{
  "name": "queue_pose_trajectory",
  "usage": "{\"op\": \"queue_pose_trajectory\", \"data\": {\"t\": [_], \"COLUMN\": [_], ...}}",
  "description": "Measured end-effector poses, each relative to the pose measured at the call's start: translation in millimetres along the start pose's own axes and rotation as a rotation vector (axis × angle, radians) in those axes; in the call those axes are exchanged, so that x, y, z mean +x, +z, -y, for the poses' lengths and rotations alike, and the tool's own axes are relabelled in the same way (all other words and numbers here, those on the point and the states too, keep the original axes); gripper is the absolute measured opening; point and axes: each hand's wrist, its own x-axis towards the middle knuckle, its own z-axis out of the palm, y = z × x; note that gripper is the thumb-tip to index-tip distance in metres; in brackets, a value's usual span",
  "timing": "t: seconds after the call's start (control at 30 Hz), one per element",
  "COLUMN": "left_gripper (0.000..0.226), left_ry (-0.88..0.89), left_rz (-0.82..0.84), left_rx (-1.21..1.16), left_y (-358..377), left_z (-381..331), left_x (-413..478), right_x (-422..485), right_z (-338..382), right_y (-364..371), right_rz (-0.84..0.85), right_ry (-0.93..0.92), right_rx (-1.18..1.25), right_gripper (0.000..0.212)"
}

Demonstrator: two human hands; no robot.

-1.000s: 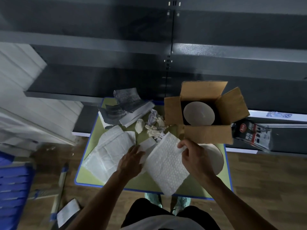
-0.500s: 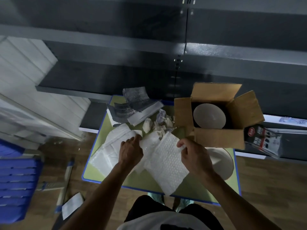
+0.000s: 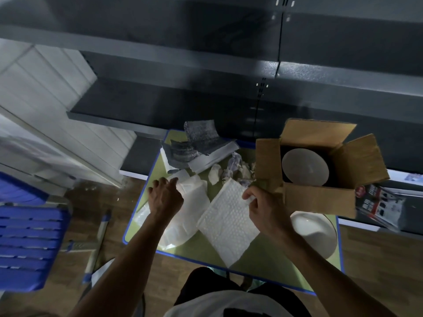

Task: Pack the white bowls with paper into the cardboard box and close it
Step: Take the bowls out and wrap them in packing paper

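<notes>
- My right hand (image 3: 263, 208) pinches a corner of a white bubble-wrap sheet (image 3: 226, 221) between thumb and curled fingers. The sheet is rectangular and pebbled, lying skewed at the middle of the green, blue-edged tabletop (image 3: 256, 257).
- My left hand (image 3: 165, 197) lies over a stack of smooth, translucent white sheets (image 3: 195, 199) by the left edge, fingers loosely bent. I cannot tell whether they grip one.
- The cardboard box (image 3: 318, 199) stands at the far right corner, its four matte brown flaps splayed open.
- One round white bowl (image 3: 305, 167) sits inside the box.
- A second glossy bowl (image 3: 314, 233) rests at the near right corner, just beside the box's near flap.
- Crumpled paper wads (image 3: 238, 169) lie left of the box.
- Silvery quilted foil sheets (image 3: 201, 143) lie at the far left corner.
</notes>
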Motion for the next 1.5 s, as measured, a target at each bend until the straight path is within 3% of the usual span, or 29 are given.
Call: {"op": "queue_pose_trajectory", "data": {"t": [0.07, 0.13, 0.23, 0.33, 0.43, 0.57, 0.6, 0.63, 0.73, 0.83, 1.0, 1.1, 1.3, 1.5], "left_gripper": [0.038, 0.024, 0.033, 0.038, 0.016, 0.013, 0.021, 0.027, 0.012, 0.020, 0.032, 0.017, 0.030, 0.030], "left_ry": [0.103, 0.280, 0.398, 0.449, 0.461, 0.505, 0.507, 0.512, 0.539, 0.550, 0.557, 0.530, 0.470, 0.383], "left_rz": [-0.091, -0.092, 0.185, 0.248, 0.263, 0.342, 0.349, 0.345, 0.311, 0.261, 0.213, 0.195, 0.174, 0.198], "left_rx": [-0.106, -0.368, -0.587, -0.576, -0.579, -0.674, -0.698, -0.706, -0.680, -0.660, -0.621, -0.595, -0.578, -0.588], "left_y": [-5, -18, -36, -39, -41, -44, -44, -43, -45, -45, -42, -36, -30, -34], "left_z": [-10, -27, -57, -75, -88, -103, -106, -110, -122, -134, -155, -163, -170, -178], "left_x": [-9, -23, -44, -50, -49, -46, -45, -45, -44, -42, -46, -49, -57, -68], "right_x": [1, 3, 5, 4, -4, -27, -33, -39, -55, -72, -90, -93, -81, -75], "right_z": [-2, -3, -4, -5, -10, -27, -32, -37, -58, -83, -111, -117, -119, -130], "right_y": [-1, -5, -15, -29, -42, -55, -59, -62, -70, -74, -77, -72, -68, -79], "right_rz": [0.009, 0.015, 0.033, 0.028, -0.042, -0.134, -0.157, -0.183, -0.263, -0.311, -0.210, -0.181, -0.098, -0.015], "right_ry": [0.011, 0.021, 0.012, 0.018, 0.013, 0.029, 0.042, 0.065, 0.219, 0.345, 0.441, 0.485, 0.606, 0.598], "right_rx": [0.027, 0.052, 0.095, 0.150, 0.158, 0.163, 0.154, 0.139, 0.098, 0.000, -0.322, -0.439, -0.423, -0.287], "right_gripper": [0.025, 0.027, 0.029, 0.032, 0.027, 0.022, 0.020, 0.019, 0.016, 0.009, 0.018, 0.023, 0.038, 0.034]}}
